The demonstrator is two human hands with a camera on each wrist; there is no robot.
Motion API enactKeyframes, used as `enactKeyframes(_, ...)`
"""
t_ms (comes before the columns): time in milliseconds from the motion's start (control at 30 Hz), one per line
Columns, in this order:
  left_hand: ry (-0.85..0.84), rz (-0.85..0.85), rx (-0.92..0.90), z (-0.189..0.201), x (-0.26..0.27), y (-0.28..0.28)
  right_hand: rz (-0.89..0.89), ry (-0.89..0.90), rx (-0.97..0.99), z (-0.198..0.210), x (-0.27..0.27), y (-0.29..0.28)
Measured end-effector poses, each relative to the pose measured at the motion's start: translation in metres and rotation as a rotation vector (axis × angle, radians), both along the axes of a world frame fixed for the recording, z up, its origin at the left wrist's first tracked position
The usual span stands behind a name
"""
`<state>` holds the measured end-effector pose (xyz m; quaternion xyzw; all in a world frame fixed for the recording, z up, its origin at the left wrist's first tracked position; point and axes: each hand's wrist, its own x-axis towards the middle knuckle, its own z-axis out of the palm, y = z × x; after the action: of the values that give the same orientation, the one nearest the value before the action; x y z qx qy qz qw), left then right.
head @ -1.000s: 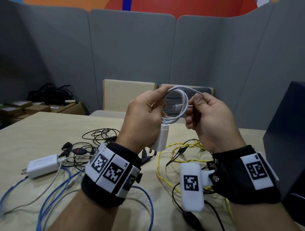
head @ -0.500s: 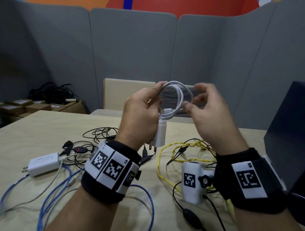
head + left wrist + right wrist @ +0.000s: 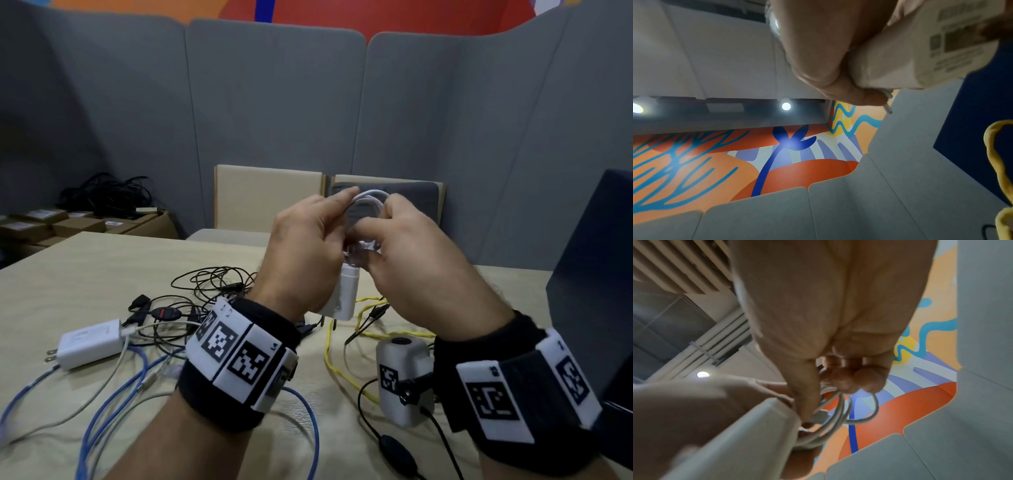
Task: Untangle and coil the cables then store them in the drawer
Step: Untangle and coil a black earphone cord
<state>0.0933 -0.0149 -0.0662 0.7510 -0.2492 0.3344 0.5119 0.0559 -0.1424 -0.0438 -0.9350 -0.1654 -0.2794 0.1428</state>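
My left hand (image 3: pixel 329 226) holds a coiled white cable (image 3: pixel 368 200) up above the table, and its white charger (image 3: pixel 344 294) hangs just under the hand. In the left wrist view the charger (image 3: pixel 920 48) lies against the curled fingers of the left hand (image 3: pixel 818 48). My right hand (image 3: pixel 380 236) has closed in from the right and pinches the coil near its plug. The right wrist view shows my right hand (image 3: pixel 818 402) with thumb and fingertips on the cable loops (image 3: pixel 840 415), next to the charger (image 3: pixel 748 443). Much of the coil is hidden by both hands.
On the table (image 3: pixel 85 274) lie a second white charger (image 3: pixel 90 342), blue cables (image 3: pixel 113 394), a tangle of black cables (image 3: pixel 205 284) and a yellow cable (image 3: pixel 329 349). A dark blue cabinet (image 3: pixel 596 274) stands at the right. Cardboard boxes (image 3: pixel 68 222) sit at the far left.
My right hand let go of the cable end, opened, then moved left onto the coil and pinched it. The left hand kept its hold.
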Motion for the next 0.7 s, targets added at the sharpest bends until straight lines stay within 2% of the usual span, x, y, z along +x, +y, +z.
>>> enactKeyframes(133, 0.047, 0.011, -0.012, 0.0, 0.0, 0.002, 0.18, -0.058, 0.193, 0.004, 0.0, -0.006)
enactKeyframes(200, 0.057, 0.032, 0.003, 0.001, 0.0, 0.004, 0.281, -0.026, 0.293, 0.008, -0.005, -0.005)
enactKeyframes(267, 0.069, 0.056, -0.003, 0.002, 0.0, 0.007, 0.336, 0.011, 0.265, 0.012, -0.011, -0.002)
enactKeyframes(367, 0.101, 0.094, -0.061, 0.003, 0.002, 0.013, 0.369, 0.086, 0.218, 0.017, -0.02, -0.001)
enactKeyframes(500, 0.137, 0.087, -0.144, 0.006, 0.003, 0.014, 0.38, 0.169, 0.276, 0.016, -0.022, -0.005)
enactKeyframes(700, 0.249, -0.105, -0.339, 0.01, 0.002, 0.016, 0.335, 0.276, 0.335, 0.012, -0.011, -0.015)
